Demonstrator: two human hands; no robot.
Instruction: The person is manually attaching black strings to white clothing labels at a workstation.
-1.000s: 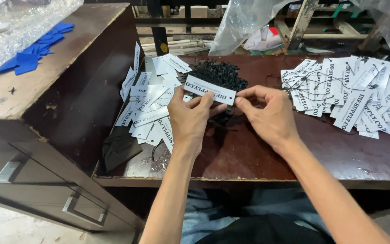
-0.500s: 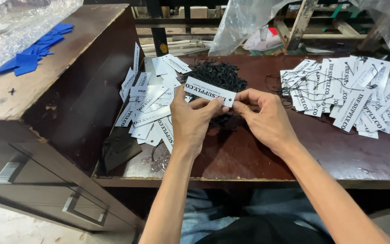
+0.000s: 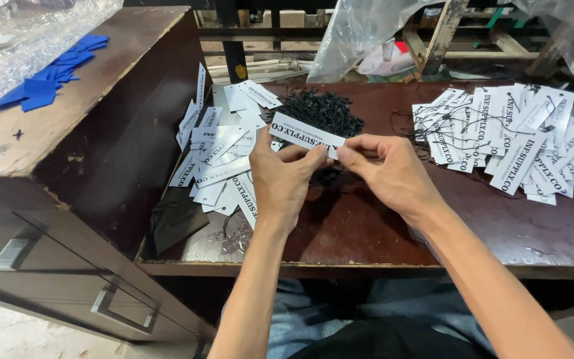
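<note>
Both my hands hold one white printed paper tag (image 3: 298, 131) just above a dark wooden table (image 3: 367, 226). My left hand (image 3: 284, 179) pinches the tag from below, near its right end. My right hand (image 3: 386, 169) pinches that same end with thumb and forefinger. A pile of black string loops (image 3: 320, 113) lies right behind the tag. Loose white tags (image 3: 217, 159) without strings are heaped to the left. Tags with black strings attached (image 3: 513, 139) are spread on the right.
A dark wooden cabinet (image 3: 68, 133) with metal drawer handles stands at my left, blue pieces (image 3: 51, 73) on its top. A black cloth-like item (image 3: 174, 223) lies at the table's left front. Clear plastic sheeting (image 3: 367, 33) and wooden frames sit behind.
The tag has tilted slightly and my fingers have shifted along its right end. Both hands stay in about the same place.
</note>
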